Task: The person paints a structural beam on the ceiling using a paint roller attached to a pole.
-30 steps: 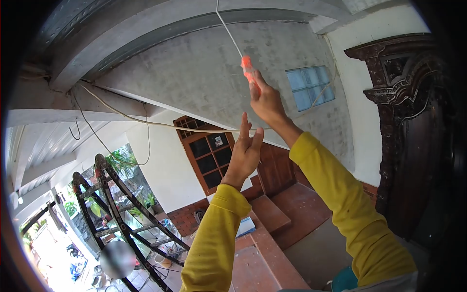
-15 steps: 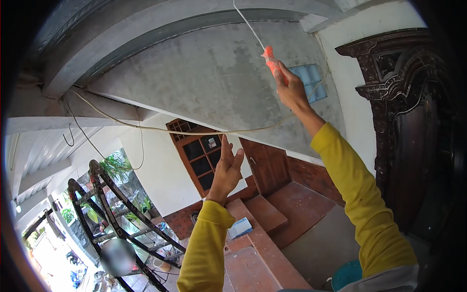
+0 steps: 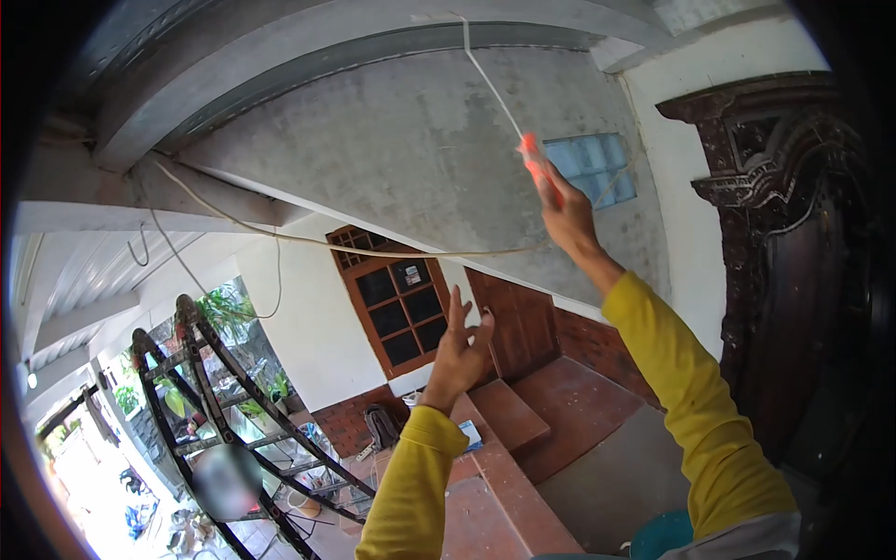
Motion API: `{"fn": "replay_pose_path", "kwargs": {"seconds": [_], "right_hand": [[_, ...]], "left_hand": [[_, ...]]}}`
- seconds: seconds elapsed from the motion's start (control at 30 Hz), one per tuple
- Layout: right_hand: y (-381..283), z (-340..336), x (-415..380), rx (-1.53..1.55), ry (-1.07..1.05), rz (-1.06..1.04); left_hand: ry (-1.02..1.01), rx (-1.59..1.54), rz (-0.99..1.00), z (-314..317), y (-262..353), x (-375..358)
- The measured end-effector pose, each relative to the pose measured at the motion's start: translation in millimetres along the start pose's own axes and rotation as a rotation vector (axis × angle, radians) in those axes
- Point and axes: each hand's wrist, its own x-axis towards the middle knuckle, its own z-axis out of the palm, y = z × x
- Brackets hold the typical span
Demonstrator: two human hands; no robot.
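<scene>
Below the curved beam (image 3: 252, 65), the tool (image 3: 533, 161) is gripped by its red handle in the right hand (image 3: 571, 222), with the fingers wrapped around it. Since half a second ago, the handle has been brought lower, nearer the left edge of the glass blocks (image 3: 588, 168), and the rod's bent upper end has been brought into sight against the beam. From this, the work seems to be centred on the beam and to be carried by the right hand alone; whether the tip touches cannot be told. The left hand (image 3: 457, 359) has been lowered too and is held open and empty, its fingers partly bent, beneath the cable (image 3: 392, 253). On the tiled ledge (image 3: 523, 504), a packet (image 3: 473, 436) is seen by the left edge. Farther off, the ladder (image 3: 217, 411) is stood at the left, before the plants (image 3: 224, 308).
</scene>
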Motion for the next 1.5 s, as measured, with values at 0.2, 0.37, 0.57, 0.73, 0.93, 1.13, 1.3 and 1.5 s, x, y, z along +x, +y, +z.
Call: {"fn": "replay_pose_path", "kwargs": {"seconds": [0.2, 0.37, 0.57, 0.73, 0.93, 1.13, 1.3, 1.5], "right_hand": [[-1, 8, -14, 0.025, 0.065, -0.136], [-48, 16, 17, -0.014, 0.007, -0.179], [-127, 56, 100, -0.225, -0.032, -0.247], [-196, 83, 147, -0.023, -0.237, -0.012], [-149, 105, 57, -0.005, -0.080, -0.190], [-102, 86, -7, 0.042, 0.073, -0.241], [-132, 92, 10, 0.030, 0.041, -0.318], [-209, 135, 106, -0.109, -0.071, -0.193]], "left_hand": [[0.036, 0.095, 0.061, -31, 0, -47], [0.083, 0.115, -0.027, -55, -2, -67], [0.099, 0.117, 0.077, -72, 33, -47], [0.115, 0.135, 0.121, -76, 79, -26], [0.066, 0.038, 0.063, -70, 82, -51], [0.068, 0.231, 0.170, -83, 49, -109], [0.121, 0.249, 0.064, -103, 41, -141], [0.172, 0.291, -0.008, -124, 48, -156]]}}
